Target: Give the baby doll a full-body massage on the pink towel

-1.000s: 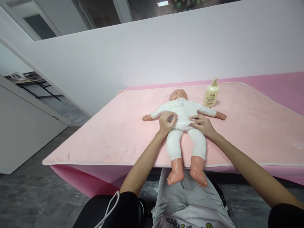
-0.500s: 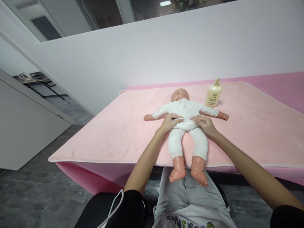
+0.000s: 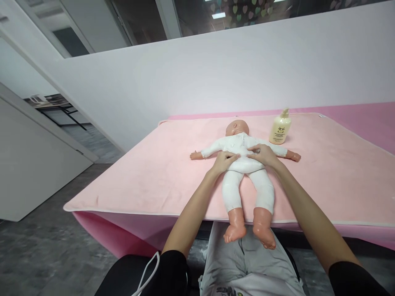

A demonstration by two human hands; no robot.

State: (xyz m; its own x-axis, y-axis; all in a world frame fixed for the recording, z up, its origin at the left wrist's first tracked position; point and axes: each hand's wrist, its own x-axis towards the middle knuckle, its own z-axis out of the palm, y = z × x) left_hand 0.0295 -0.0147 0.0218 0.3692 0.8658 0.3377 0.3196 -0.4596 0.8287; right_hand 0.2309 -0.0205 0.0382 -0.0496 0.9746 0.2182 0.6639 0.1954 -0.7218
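Observation:
A baby doll (image 3: 245,166) in a white body suit lies on a pink towel, head away from me and face turned aside. Its arms are spread, and its bare feet hang over the near edge. My left hand (image 3: 226,161) grips the left side of its midsection, thumb pointing inward. On the other side my right hand (image 3: 264,156) holds the white body a little higher up, thumb and bent fingers against it. A gap separates the two hands; the undersides of the fingers are hidden.
A pale yellow pump bottle (image 3: 280,128) stands beside the doll's right-hand arm. The pink towel (image 3: 138,176) covers most of the table, with a darker pink cover below. A white wall (image 3: 216,78) rises behind. A white cable (image 3: 148,273) lies by my left sleeve.
My right hand has shifted slightly up the doll's body. The white fold across the waist between the hands has flattened. The whole view has tilted a little, and the bottle stays in place.

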